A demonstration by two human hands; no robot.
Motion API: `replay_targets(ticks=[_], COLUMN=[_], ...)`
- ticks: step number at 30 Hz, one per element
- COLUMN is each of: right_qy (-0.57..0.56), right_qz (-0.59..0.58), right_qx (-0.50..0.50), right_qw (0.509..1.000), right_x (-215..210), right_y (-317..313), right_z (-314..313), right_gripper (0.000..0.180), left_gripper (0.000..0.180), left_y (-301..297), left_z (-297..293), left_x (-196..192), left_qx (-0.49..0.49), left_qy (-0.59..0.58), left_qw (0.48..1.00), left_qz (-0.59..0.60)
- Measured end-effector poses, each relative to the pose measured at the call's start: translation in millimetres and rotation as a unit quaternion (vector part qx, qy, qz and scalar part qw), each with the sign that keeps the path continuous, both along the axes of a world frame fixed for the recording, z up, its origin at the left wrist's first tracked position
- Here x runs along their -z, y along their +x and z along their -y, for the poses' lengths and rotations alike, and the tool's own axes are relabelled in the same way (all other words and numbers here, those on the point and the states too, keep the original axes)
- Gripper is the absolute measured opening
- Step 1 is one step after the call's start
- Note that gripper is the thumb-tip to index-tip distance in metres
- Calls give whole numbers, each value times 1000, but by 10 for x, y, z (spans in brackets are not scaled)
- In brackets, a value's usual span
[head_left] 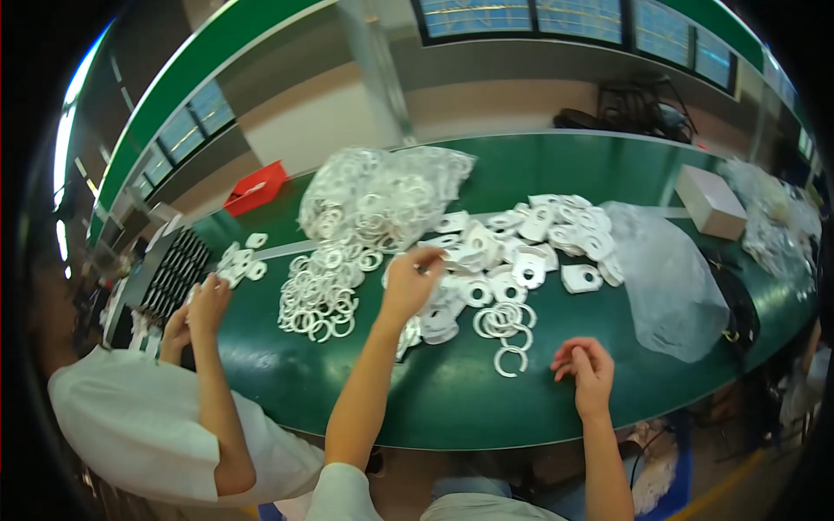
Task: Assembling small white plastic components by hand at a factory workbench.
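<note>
My left hand (408, 282) is above the left side of a heap of white plastic plates with round holes (528, 269). Its fingers bend to the right, with a gap between them and the thumb; I make out nothing held. Lower right, my right hand (588, 372) hovers at the near side of the table, fingers loosely curved and apart, nothing in them. Just left of it lie several white open rings (511, 360), partly overlapping. Left of my left hand spreads a larger pile of white open rings (317, 295).
A clear bag of white rings (382, 195) stands behind the pile. An empty-looking plastic bag (669, 286) and a white box (711, 201) lie right on the green table (434, 395). A co-worker's hands (207, 306) work at left, near white plates (241, 263), a red bin (256, 188) and a black rack (174, 273).
</note>
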State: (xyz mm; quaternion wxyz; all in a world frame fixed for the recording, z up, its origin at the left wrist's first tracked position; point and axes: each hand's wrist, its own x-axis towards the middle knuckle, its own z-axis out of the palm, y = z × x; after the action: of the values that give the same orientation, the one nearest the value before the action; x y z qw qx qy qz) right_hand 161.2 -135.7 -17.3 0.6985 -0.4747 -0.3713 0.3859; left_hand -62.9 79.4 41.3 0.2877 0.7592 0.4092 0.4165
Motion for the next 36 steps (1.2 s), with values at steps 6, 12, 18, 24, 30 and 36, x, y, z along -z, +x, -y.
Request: replay_targets(ticks=[6,12,18,24,30,36], right_qy=[87,-208,-90,-205,-121,-13], right_qz=[104,589,739,730,355,-79], right_qx=[353,315,357,305,470,321], right_qw=[926,715,564,577,799,944], right_x=[51,309,940,663,-6,-279], right_y=[1484,2605,3153,2891,2157,972], right_z=[161,-145,-563,-488,16,719], right_gripper=[13,33,33,21,15,21], left_gripper=[16,27,36,14,12,25], left_y=[663,1383,2104,2044,1447,1060], left_z=[679,661,553,608,855,1185], left_x=[216,331,471,404,165,209], left_qx=[137,138,156,168,102,195], left_qy=[90,156,225,241,149,-277], left_qw=[968,963,954,939,978,932], left_qz=[-189,-172,-123,-180,-106,126])
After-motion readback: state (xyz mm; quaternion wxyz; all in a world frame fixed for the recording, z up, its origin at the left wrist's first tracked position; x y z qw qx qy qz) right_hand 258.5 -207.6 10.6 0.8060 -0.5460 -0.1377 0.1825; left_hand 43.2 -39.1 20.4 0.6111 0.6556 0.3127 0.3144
